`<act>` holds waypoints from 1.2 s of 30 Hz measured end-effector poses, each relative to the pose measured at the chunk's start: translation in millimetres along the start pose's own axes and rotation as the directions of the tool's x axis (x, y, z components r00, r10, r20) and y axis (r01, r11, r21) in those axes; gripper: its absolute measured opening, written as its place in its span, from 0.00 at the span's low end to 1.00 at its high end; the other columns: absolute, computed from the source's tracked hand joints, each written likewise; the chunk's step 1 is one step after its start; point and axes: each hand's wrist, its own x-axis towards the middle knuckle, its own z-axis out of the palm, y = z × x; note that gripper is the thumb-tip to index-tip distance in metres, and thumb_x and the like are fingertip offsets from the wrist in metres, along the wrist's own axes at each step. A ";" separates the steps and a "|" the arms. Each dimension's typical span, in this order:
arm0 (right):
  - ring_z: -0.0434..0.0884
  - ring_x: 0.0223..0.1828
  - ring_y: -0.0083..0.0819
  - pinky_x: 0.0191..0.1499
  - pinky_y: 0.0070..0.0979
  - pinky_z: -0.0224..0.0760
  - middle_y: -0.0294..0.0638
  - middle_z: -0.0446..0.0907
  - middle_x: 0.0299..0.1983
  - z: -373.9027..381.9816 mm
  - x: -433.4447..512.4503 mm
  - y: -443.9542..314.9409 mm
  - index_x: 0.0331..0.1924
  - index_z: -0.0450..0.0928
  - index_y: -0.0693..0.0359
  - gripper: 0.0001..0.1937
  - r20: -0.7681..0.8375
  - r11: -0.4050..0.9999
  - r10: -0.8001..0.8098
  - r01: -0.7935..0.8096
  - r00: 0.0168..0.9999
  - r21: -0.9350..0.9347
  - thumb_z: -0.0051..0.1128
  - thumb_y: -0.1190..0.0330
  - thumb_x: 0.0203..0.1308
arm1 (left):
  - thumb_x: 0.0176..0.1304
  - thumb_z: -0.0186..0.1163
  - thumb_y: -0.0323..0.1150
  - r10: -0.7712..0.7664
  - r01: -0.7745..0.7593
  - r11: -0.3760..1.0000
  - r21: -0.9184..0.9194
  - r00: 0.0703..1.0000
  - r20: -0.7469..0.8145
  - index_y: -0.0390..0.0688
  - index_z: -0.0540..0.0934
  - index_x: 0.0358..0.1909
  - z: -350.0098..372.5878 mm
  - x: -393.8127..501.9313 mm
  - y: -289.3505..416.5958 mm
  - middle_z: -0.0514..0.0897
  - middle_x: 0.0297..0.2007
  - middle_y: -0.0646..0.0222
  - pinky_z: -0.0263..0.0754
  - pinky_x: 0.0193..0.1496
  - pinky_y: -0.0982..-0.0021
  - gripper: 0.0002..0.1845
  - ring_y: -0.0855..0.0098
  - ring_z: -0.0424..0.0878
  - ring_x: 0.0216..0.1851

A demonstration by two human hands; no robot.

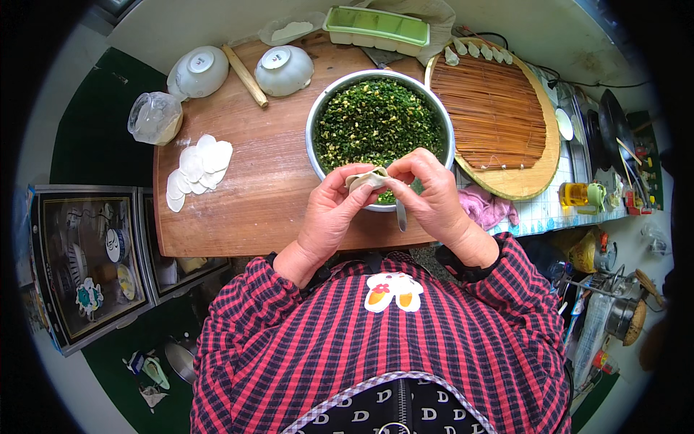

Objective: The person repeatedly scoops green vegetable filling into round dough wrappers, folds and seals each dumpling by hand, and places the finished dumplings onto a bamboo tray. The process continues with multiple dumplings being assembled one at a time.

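Both hands meet over the near rim of a metal bowl (pixel 311 122) holding chopped green filling (pixel 379 119) with yellow bits. Between them is a partly folded dumpling (pixel 368 180), with some green showing at its upper right. My left hand (pixel 333 203) grips its left side with thumb and fingers. The fingertips of my right hand (pixel 431 195) pinch its right edge. A metal utensil handle (pixel 401 216) sticks out over the bowl's near rim, below my right hand. Several round dough wrappers (pixel 198 168) lie overlapping on the wooden board (pixel 265 211) at the left.
Finished dumplings (pixel 482 51) line the far edge of a round woven tray (pixel 504 182) at right. Upturned bowls (pixel 284 70), a rolling pin (pixel 245 76), a plastic jar (pixel 156 118) and a green-lidded box (pixel 377 30) stand farther back. A pink cloth (pixel 486 206) and an oil bottle (pixel 580 194) sit at right.
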 end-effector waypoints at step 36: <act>0.78 0.37 0.42 0.41 0.36 0.72 0.42 0.78 0.33 11.1 3.1 -9.9 0.37 0.80 0.61 0.07 -0.025 0.942 -0.244 0.231 0.969 -0.244 0.66 0.78 0.55 | 0.73 0.61 0.26 0.019 -0.011 0.974 0.227 0.999 -0.035 0.39 0.76 0.60 4.4 -6.8 -3.5 0.83 0.52 0.69 0.80 0.51 0.77 0.16 0.78 0.82 0.50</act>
